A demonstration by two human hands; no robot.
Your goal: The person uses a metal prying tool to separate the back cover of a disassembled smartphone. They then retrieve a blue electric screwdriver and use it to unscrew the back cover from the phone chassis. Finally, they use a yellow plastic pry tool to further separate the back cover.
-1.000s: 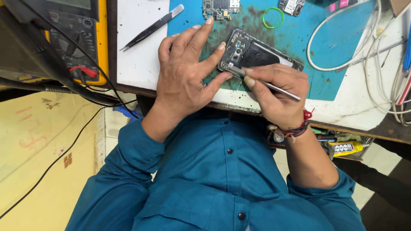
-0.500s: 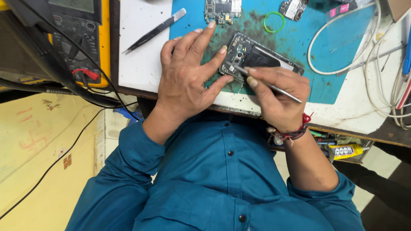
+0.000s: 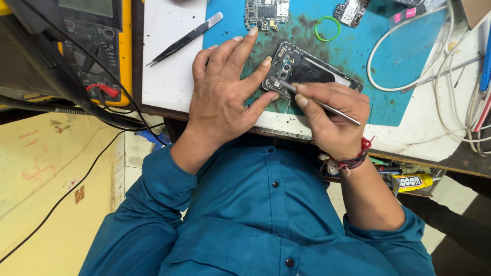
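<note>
An opened phone body (image 3: 307, 71), dark with its inner parts bare, lies on a stained blue work mat (image 3: 368, 51). My left hand (image 3: 225, 97) rests flat on the mat and pins the phone's near end with forefinger and thumb. My right hand (image 3: 332, 115) grips a thin metal tool (image 3: 327, 106) like a pen, its tip down at the phone's lower left corner near the camera openings. My right wrist wears a red thread band.
Metal tweezers (image 3: 184, 39) lie on the white board to the left. A circuit board (image 3: 266, 11), a second small board (image 3: 350, 11) and a green ring (image 3: 327, 28) sit farther back. A yellow multimeter (image 3: 97, 46) stands at left; white cables (image 3: 450, 76) curl at right.
The view has shifted slightly, so both hands and the phone sit a little lower in frame. The tool tip stays at the phone's corner; the grip is unchanged.
</note>
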